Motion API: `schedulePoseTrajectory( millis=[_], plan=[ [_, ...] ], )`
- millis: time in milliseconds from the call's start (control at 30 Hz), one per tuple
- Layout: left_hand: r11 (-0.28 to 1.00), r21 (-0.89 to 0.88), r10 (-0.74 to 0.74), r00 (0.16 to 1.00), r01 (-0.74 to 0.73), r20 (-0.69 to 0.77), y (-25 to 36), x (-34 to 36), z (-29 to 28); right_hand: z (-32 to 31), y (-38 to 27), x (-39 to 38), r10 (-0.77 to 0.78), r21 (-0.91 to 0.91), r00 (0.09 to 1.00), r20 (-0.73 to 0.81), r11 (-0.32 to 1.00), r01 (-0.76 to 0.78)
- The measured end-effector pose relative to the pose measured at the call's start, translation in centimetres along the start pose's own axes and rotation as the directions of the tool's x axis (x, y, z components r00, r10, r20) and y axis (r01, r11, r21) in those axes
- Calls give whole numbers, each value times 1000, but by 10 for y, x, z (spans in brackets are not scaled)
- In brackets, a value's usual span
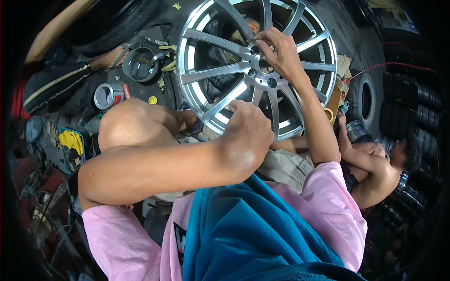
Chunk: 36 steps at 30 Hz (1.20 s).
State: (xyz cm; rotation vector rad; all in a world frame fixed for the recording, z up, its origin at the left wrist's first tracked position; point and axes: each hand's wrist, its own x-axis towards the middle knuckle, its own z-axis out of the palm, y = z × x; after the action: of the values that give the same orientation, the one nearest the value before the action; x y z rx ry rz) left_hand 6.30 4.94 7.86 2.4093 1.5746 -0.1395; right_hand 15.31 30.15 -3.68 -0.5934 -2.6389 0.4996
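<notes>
A silver multi-spoke alloy wheel point(214, 73) lies in front of me with its face up. Over its hub, my right hand point(281, 54) bends down with thumb and fingers pinched together near a bolt hole; anything between the fingertips is too small to make out. My left hand point(248, 125) is closed at the wheel's near edge, over the lower spokes. Its fingertips are turned away, so whatever they hold is hidden. The centre bore and several bolt holes show beside my right hand.
Left of the wheel are a dark bowl of liquid point(140, 64), an open tin point(108, 96), a yellow cap point(153, 100) and a yellow cloth point(71, 142). Another person's foot point(110, 57) is by the bowl. A second person point(375, 173) sits at right near a tyre point(362, 99) and stacked wheels.
</notes>
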Motion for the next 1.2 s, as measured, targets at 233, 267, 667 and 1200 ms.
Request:
schedulePoseTrajectory(
  millis=[233,267,667,1200],
  plan=[
    [1000,-22,5,999,-4,45,1,3,2,20,-6,-25,230,85,969,-92,971,-223],
    [999,-36,-4,998,7,63,0,4,3,21,-9,-26,293,112,949,-116,953,-281],
    [998,21,60,996,-62,64,-4,4,-1,33,-34,-34,740,601,600,305,339,-724],
    [921,-386,-259,816,48,-516,-91,6,-21,-25,-78,-57,502,827,819,279,308,-470]
  ],
)
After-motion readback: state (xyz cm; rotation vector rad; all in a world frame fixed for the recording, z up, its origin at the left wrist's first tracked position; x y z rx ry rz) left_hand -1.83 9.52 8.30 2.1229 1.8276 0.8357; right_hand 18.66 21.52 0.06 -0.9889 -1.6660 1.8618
